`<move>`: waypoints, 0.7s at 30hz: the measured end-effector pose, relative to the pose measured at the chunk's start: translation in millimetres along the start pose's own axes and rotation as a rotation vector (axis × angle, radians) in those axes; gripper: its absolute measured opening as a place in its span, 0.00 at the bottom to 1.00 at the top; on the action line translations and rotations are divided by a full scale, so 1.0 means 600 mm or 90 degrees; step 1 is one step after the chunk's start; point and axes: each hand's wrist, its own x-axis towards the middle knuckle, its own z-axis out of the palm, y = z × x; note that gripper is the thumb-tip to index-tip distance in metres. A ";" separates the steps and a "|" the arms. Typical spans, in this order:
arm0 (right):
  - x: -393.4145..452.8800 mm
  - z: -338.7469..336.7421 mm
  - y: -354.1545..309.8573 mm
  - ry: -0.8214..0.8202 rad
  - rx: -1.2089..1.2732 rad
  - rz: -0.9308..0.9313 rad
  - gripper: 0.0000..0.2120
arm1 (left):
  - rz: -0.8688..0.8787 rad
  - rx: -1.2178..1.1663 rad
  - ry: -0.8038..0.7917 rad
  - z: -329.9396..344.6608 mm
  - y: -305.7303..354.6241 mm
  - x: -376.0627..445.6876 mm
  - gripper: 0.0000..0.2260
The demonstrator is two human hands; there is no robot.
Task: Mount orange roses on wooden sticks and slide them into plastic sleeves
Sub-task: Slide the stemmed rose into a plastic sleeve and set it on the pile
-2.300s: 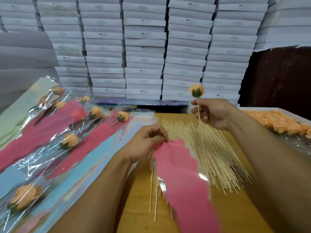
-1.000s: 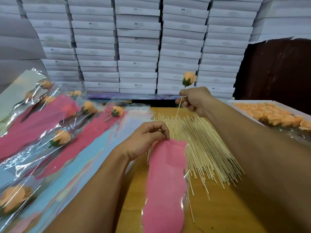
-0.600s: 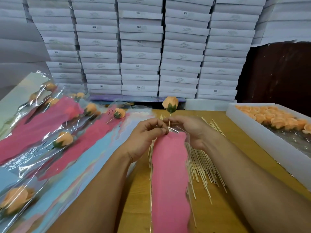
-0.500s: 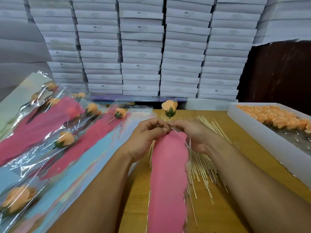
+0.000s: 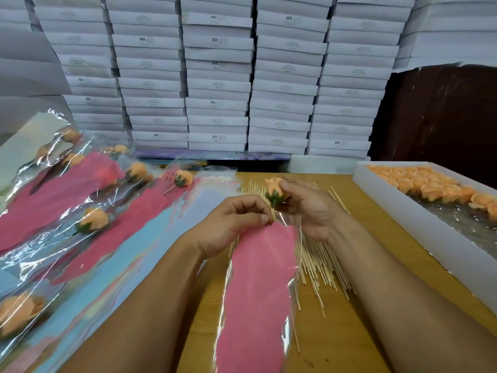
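An orange rose (image 5: 274, 187) with a green base stands just above the mouth of a pink plastic sleeve (image 5: 258, 286); its stick is hidden inside the sleeve. My right hand (image 5: 309, 208) grips the rose at its base with thumb and fingers. My left hand (image 5: 236, 224) pinches the top edge of the sleeve, which hangs down toward me over the wooden table (image 5: 336, 327). A heap of bare wooden sticks (image 5: 320, 262) lies on the table under my hands.
A white tray (image 5: 419, 224) of loose orange roses (image 5: 430, 184) stands at the right. Several sleeved roses (image 5: 91, 222) lie piled on the left. Stacked white boxes (image 5: 217, 76) form a wall behind the table.
My right hand brought the rose on its stick from high above the sticks down to the sleeve mouth. The stick has slid into the sleeve until the rose sits at the opening.
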 end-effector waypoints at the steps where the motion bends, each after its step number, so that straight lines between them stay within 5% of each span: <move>1: -0.002 0.000 -0.002 -0.004 -0.013 -0.005 0.07 | 0.001 0.003 0.003 0.000 0.000 0.000 0.04; 12: -0.012 0.006 -0.007 -0.038 -0.176 -0.077 0.02 | 0.051 0.056 0.122 0.002 0.000 0.004 0.04; 21: -0.015 0.018 -0.002 -0.062 -0.233 -0.050 0.18 | 0.053 0.085 0.186 0.009 0.001 0.007 0.03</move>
